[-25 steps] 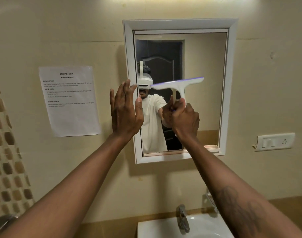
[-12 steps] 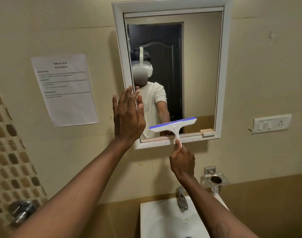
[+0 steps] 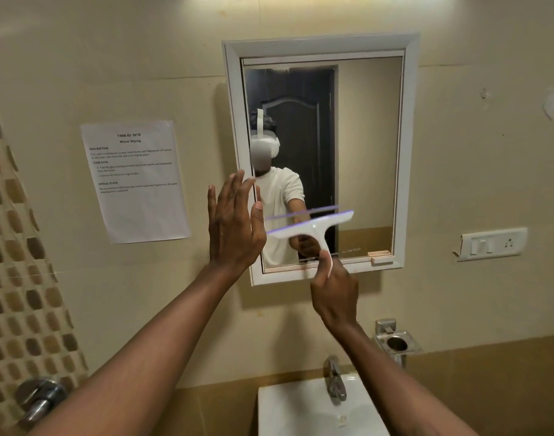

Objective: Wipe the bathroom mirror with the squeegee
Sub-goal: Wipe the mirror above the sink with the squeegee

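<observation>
Squeegee sits over the mirror's lower half, at twelve o'clock from the right hand gripping its handle. Its blade runs eight to two o'clock. The left hand, flat and empty, is at nine o'clock.

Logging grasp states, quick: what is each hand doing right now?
Left hand: open, fingers straight, by the mirror's left edge.
Right hand: holding the squeegee by its handle.

The wall carries a framed mirror, paper notice, switch plate.
</observation>
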`<action>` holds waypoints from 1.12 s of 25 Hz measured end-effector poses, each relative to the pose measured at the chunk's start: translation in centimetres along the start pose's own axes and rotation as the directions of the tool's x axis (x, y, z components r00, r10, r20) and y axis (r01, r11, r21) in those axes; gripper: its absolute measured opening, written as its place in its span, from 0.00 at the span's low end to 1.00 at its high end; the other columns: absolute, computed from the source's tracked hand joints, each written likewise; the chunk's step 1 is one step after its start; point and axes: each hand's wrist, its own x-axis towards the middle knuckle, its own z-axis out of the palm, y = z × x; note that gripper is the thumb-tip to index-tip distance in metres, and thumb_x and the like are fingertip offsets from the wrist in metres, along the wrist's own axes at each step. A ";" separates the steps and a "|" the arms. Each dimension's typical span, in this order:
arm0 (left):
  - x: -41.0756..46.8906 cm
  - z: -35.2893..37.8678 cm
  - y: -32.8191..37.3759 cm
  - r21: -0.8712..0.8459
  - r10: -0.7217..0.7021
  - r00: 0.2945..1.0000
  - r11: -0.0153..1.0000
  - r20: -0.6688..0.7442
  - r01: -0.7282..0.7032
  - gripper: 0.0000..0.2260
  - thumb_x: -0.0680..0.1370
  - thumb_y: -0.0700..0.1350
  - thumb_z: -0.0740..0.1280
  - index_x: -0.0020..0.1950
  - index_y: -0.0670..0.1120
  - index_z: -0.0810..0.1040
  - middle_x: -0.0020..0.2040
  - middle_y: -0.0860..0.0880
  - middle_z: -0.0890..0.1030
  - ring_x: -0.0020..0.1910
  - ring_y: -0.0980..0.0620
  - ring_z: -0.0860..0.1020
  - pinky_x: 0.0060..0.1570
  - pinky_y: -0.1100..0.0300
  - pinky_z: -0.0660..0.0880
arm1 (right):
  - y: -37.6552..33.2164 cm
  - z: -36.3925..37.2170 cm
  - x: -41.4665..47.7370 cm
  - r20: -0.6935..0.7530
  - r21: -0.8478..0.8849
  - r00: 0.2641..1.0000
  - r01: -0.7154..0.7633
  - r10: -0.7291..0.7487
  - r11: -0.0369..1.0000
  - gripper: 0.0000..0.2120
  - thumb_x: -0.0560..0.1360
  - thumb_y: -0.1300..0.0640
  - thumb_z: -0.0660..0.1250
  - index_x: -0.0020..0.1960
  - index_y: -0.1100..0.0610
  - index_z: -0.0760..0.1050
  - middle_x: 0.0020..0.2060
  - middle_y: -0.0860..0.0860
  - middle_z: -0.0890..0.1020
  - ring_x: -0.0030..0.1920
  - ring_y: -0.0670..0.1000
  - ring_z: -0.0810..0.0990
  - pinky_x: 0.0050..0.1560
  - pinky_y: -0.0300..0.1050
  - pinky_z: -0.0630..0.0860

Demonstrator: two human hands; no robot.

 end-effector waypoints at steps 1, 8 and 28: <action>0.7 -0.3 -0.1 -0.005 -0.012 1.000 1.000 -0.026 0.012 0.21 0.83 0.42 0.62 0.76 0.44 0.70 0.80 0.45 0.68 0.81 0.47 0.64 0.82 0.40 0.52 | -2.3 -0.1 2.0 -0.035 0.018 0.999 0.039 -0.039 0.999 0.26 0.83 0.38 0.47 0.43 0.52 0.75 0.30 0.47 0.76 0.28 0.49 0.74 0.27 0.42 0.58; 5.6 -2.9 -0.2 -0.045 0.013 0.985 0.999 -0.173 -0.022 0.21 0.82 0.47 0.58 0.75 0.44 0.70 0.79 0.45 0.70 0.81 0.47 0.65 0.83 0.42 0.52 | -15.4 -0.1 15.4 -0.166 0.224 0.972 0.200 -0.165 0.954 0.23 0.84 0.40 0.51 0.46 0.53 0.77 0.31 0.41 0.77 0.31 0.38 0.80 0.25 0.28 0.70; 4.2 -0.3 -0.9 -0.024 0.000 0.992 1.000 -0.127 -0.004 0.20 0.83 0.44 0.61 0.75 0.44 0.71 0.79 0.45 0.69 0.81 0.46 0.65 0.82 0.41 0.53 | -6.8 4.5 10.4 -0.064 -0.009 0.995 0.075 -0.075 0.997 0.25 0.83 0.37 0.48 0.52 0.51 0.79 0.31 0.42 0.76 0.27 0.39 0.71 0.27 0.33 0.59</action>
